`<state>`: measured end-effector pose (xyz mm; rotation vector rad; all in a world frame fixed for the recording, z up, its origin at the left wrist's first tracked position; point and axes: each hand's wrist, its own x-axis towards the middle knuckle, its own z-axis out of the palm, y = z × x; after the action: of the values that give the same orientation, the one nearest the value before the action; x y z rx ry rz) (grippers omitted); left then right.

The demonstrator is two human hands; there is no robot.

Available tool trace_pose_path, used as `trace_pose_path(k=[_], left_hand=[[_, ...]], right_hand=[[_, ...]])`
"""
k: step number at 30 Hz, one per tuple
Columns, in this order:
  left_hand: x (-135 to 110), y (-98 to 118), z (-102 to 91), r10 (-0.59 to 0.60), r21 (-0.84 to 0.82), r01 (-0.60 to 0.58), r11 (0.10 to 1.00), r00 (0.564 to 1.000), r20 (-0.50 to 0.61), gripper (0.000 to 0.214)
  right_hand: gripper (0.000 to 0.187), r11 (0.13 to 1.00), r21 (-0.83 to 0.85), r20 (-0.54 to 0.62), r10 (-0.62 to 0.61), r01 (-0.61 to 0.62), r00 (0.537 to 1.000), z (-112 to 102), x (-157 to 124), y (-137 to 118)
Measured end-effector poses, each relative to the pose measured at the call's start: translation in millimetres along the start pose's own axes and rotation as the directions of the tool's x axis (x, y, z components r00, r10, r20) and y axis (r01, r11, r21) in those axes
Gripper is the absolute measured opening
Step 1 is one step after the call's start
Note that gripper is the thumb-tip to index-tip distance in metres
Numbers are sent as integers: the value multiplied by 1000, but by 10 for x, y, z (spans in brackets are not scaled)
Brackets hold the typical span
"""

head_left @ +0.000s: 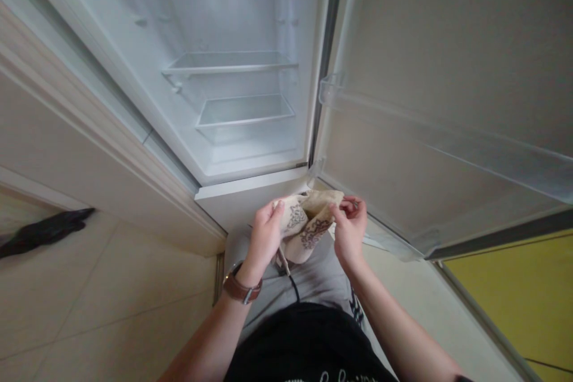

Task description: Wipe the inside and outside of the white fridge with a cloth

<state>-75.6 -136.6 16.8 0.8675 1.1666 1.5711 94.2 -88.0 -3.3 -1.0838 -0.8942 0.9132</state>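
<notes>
A beige cloth pouch (293,249) with a dark scroll-like print is stretched between my hands, above my lap. Its mouth gapes upward, and I cannot make out anything inside. My left hand (265,233) pinches the left side of the rim, thumb on top. On the opposite side, my right hand (350,227) grips the rim between thumb and fingers. A pale cord with a dark end (284,264) hangs just below the pouch; whether it belongs to the pouch or to my trousers I cannot tell.
Ahead stands an open fridge (253,182) with two glass shelves (246,110) inside. Its door (403,59), with clear door bins (447,131), swings out to my right. A dark object (45,231) lies on the tiled floor at left. A yellow panel (514,292) is at lower right.
</notes>
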Motion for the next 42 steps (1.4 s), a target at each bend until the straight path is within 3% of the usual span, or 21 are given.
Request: trace_pose_path(k=[3, 5, 8, 12, 18, 22, 25, 29, 33, 35, 37, 39, 40, 42], left_hand=[[92, 15, -182, 75, 62, -66, 996, 987, -143, 54], [96, 49, -184, 95, 80, -84, 993, 985, -142, 52], [11, 124, 10, 101, 77, -94, 993, 991, -89, 50], [-150, 194, 344, 93, 10, -93, 996, 996, 12, 44], [-195, 165, 438, -27, -178, 33, 983, 999, 38, 43], [-172, 205, 446, -4, -263, 25, 965, 997, 79, 41], [-162, 268, 461, -17, -336, 54, 940, 993, 114, 44], [-135, 336, 389, -74, -346, 109, 932, 991, 112, 46], [-116, 396, 245, -97, -303, 160, 940, 972, 212, 47], [-113, 431, 174, -109, -265, 184, 947, 956, 273, 47], [-106, 471, 105, -127, -209, 205, 956, 934, 333, 47], [-92, 514, 36, -141, -154, 218, 964, 906, 399, 46], [-84, 533, -1, -145, -130, 221, 967, 889, 435, 46], [-74, 563, -81, -148, -83, 216, 973, 857, 494, 45]], right_hand=[[39, 975, -130, -84, -191, 179, 978, -78, 42, -85], [36, 960, -174, -52, -231, 219, 971, -57, -33, -150], [26, 924, -217, 52, -312, 315, 949, 68, -262, -198], [15, 822, -230, 269, -461, 521, 846, 251, -515, -175], [13, 828, -223, 295, -447, 515, 845, 268, -463, -225], [15, 729, -173, 333, -589, 662, 736, 221, -454, -288], [21, 679, -192, 447, -582, 708, 679, 237, -483, -349], [29, 731, -164, 598, -460, 662, 656, 232, -484, -464], [30, 846, -19, 652, -393, 533, 648, 50, -391, -441], [23, 834, -1, 547, -461, 551, 698, -90, -280, -332], [23, 827, -97, 412, -472, 553, 779, -234, -129, -180], [46, 893, -180, 430, -306, 413, 849, -363, 24, -18], [62, 935, -189, 512, -166, 299, 843, -418, 87, 56], [84, 984, -167, 698, 74, 62, 712, -508, 164, 178]])
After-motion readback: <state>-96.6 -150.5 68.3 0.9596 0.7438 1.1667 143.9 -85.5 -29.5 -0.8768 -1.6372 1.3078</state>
